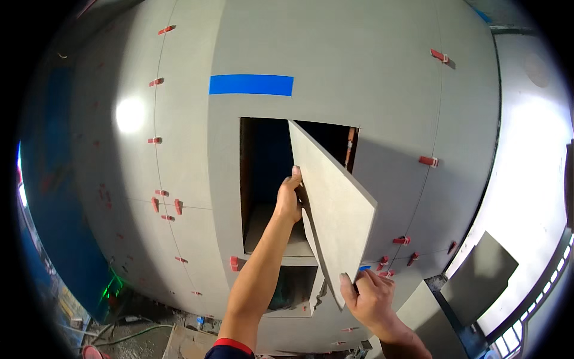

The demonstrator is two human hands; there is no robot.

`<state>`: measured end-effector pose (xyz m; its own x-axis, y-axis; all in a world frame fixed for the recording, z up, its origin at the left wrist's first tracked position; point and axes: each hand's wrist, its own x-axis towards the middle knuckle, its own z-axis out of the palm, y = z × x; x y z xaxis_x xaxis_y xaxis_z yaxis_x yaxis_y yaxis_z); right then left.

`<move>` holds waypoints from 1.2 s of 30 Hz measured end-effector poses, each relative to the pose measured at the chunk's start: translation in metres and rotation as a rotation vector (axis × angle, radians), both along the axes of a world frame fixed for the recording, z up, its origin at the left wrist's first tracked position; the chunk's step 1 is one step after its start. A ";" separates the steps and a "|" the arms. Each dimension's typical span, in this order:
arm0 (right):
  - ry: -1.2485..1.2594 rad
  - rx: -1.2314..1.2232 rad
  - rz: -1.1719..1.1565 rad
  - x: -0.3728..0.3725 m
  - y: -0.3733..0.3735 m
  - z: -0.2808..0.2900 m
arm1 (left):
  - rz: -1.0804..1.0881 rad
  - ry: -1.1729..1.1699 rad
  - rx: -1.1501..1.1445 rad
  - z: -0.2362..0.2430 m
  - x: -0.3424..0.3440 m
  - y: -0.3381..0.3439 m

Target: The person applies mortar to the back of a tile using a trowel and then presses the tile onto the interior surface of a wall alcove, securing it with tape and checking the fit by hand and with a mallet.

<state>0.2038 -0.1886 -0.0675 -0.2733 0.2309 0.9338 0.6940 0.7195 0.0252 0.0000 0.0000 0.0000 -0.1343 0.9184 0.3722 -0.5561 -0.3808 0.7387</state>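
Both hands hold a light grey tile panel [335,191], tilted at an angle in front of a square wall opening [266,161]. My left hand [290,197] grips its left edge, thumb up along the face, fingers hidden behind. My right hand [371,296] is closed on the lower right edge, with the thumb on the near face. The panel's upper end reaches into the opening and its lower end leans out toward me. A smaller opening [293,287] lies below, partly covered by my left forearm.
Large grey tiles [323,54] cover the wall, with red levelling clips [428,161] along the joints. A blue tape strip [251,85] sits above the opening. A dark panel [480,279] leans at the right. Cardboard [188,343] and a hose [134,335] lie on the floor.
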 end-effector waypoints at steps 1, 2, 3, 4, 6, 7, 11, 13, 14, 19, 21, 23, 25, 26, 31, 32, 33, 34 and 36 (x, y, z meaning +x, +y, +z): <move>0.004 -0.013 0.027 0.011 -0.005 -0.002 | 0.045 0.036 -0.009 0.003 0.006 -0.009; -0.008 0.034 0.045 0.021 -0.010 -0.004 | 0.067 0.073 0.013 0.005 0.013 -0.018; 0.015 0.037 0.074 0.030 -0.020 -0.012 | 0.082 0.095 -0.010 0.003 0.024 -0.035; 0.039 0.040 0.102 0.039 -0.030 -0.019 | 0.075 0.108 -0.004 -0.002 0.033 -0.048; -0.012 -0.071 0.091 0.073 -0.060 -0.030 | 0.094 0.080 -0.065 -0.012 0.060 -0.079; -0.013 -0.057 0.097 0.085 -0.068 -0.035 | 0.115 0.070 -0.039 -0.015 0.064 -0.092; -0.006 -0.034 0.085 0.127 -0.094 -0.049 | 0.178 0.072 0.008 -0.031 0.086 -0.147; -0.023 0.039 0.073 0.148 -0.107 -0.060 | 0.197 -0.005 0.029 -0.045 0.099 -0.169; 0.080 -0.116 0.103 0.164 -0.102 -0.093 | 0.215 -0.005 0.047 -0.056 0.103 -0.181; 0.353 -0.441 0.320 0.157 -0.115 -0.145 | 0.359 -0.114 0.215 -0.150 0.098 -0.249; 0.343 -0.730 0.435 0.165 -0.123 -0.169 | 0.508 -0.066 0.086 -0.200 0.094 -0.264; 0.467 -0.632 0.628 0.157 -0.128 -0.175 | 0.542 0.046 -0.055 -0.257 0.100 -0.289; 0.268 -0.795 0.651 0.159 -0.111 -0.220 | 0.500 -0.134 -0.204 -0.324 0.113 -0.305; 0.101 -0.901 0.615 0.153 -0.113 -0.233 | 0.359 -0.331 -0.387 -0.358 0.117 -0.329; -0.499 -0.925 0.758 0.109 -0.141 -0.300 | 0.086 -0.952 -0.644 -0.376 0.108 -0.478; -0.700 -1.001 0.779 0.111 -0.140 -0.307 | 0.144 -0.983 -0.727 -0.400 0.111 -0.491; -0.738 -1.019 0.842 0.095 -0.149 -0.316 | 0.206 -0.997 -0.823 -0.423 0.109 -0.510; -0.797 -1.028 0.869 0.088 -0.147 -0.326 | 0.217 -1.028 -0.866 -0.433 0.113 -0.513; -0.946 -1.140 0.855 0.072 -0.145 -0.340 | 0.130 -1.179 -0.920 -0.443 0.103 -0.524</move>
